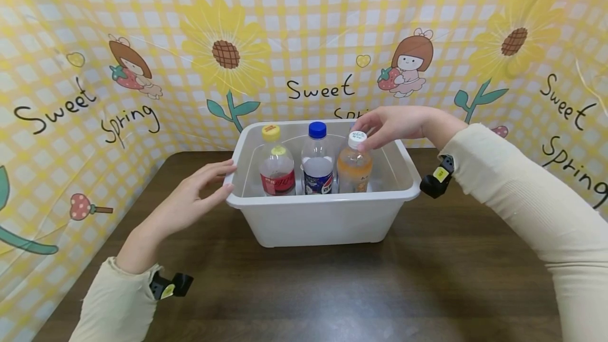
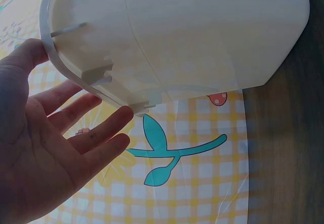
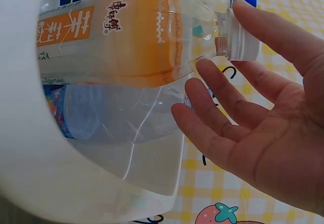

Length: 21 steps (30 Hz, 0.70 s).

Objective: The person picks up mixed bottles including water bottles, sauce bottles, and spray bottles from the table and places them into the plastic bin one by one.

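Note:
A white plastic basin [image 1: 318, 220] holds several drink bottles. My left hand [image 1: 197, 191] rests at its left rim, with extended fingers and thumb touching the edge. In the left wrist view those fingers [image 2: 109, 130] spread along the rim. My right hand [image 1: 394, 123] is at the white cap of an orange-labelled bottle [image 1: 353, 165], thumb and index finger on either side of the cap. The right wrist view shows the thumb [image 3: 253, 16] on the cap; the other fingers spread below the neck. The index fingertip is hidden behind the cap.
Left of the orange-labelled bottle stand a blue-capped Pepsi bottle [image 1: 318, 165] and a yellow-capped bottle with a red label [image 1: 277, 168]. Another clear bottle [image 3: 126, 112] lies behind the orange-labelled one. A dark wooden table [image 1: 304, 289] meets a yellow checked cloth [image 1: 313, 41] at the back.

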Each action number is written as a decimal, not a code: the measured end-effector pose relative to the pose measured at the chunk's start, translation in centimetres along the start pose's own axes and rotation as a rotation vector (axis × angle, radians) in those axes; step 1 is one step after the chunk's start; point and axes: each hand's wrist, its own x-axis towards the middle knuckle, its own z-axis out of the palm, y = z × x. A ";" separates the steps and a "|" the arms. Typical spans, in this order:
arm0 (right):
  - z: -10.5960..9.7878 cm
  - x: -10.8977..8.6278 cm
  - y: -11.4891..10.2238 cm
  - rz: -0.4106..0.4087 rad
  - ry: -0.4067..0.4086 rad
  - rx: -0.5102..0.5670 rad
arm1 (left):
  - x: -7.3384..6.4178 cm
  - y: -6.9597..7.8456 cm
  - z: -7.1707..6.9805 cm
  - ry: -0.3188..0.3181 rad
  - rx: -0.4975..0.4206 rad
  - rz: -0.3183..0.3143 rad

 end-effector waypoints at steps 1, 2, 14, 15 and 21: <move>0.0 0.0 0.0 0.005 0.001 0.005 | 0.0 0.0 0.0 0.000 0.001 -0.001; 0.0 0.1 0.1 0.008 0.002 0.011 | 0.0 0.1 0.0 -0.001 0.001 0.002; -0.2 -0.5 0.1 -0.013 0.078 -0.016 | 0.1 0.1 -0.2 -0.003 0.009 -0.004; -0.2 -0.8 0.1 -0.025 0.100 -0.020 | 0.1 0.1 -0.2 -0.004 0.011 -0.004; -0.6 -3.5 -0.2 -0.074 0.278 -0.003 | 0.3 0.2 -0.5 -0.026 0.061 0.009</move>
